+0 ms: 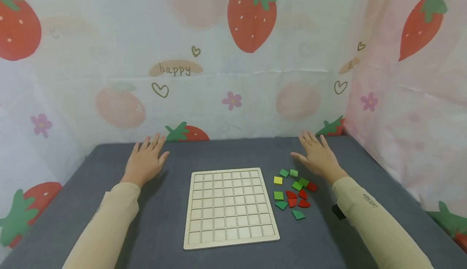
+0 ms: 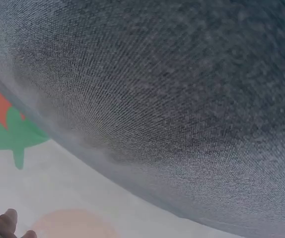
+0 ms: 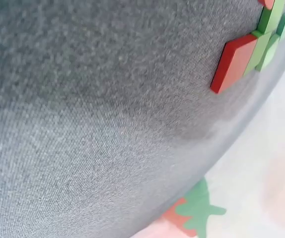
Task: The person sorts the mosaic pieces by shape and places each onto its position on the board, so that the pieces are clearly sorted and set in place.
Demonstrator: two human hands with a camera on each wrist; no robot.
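My left hand (image 1: 145,162) is stretched out over the far left of the table, palm down, fingers straight and thumb spread, holding nothing. On the far right my right hand (image 1: 318,157) lies in the same way, beyond and right of the small pieces. Between the forearms lies a pale wooden grid board (image 1: 231,209) with square cells, all bare. Right of it are scattered flat pieces: a yellow square (image 1: 278,180), several green ones such as a green square (image 1: 279,196), and several red ones, among them a red square (image 1: 311,186) nearest my right hand.
A dark grey cloth (image 1: 164,228) covers the table. Strawberry-printed curtains (image 1: 251,110) rise right behind its far edge and at both sides. A small black object (image 1: 338,212) lies partly under the right sleeve.
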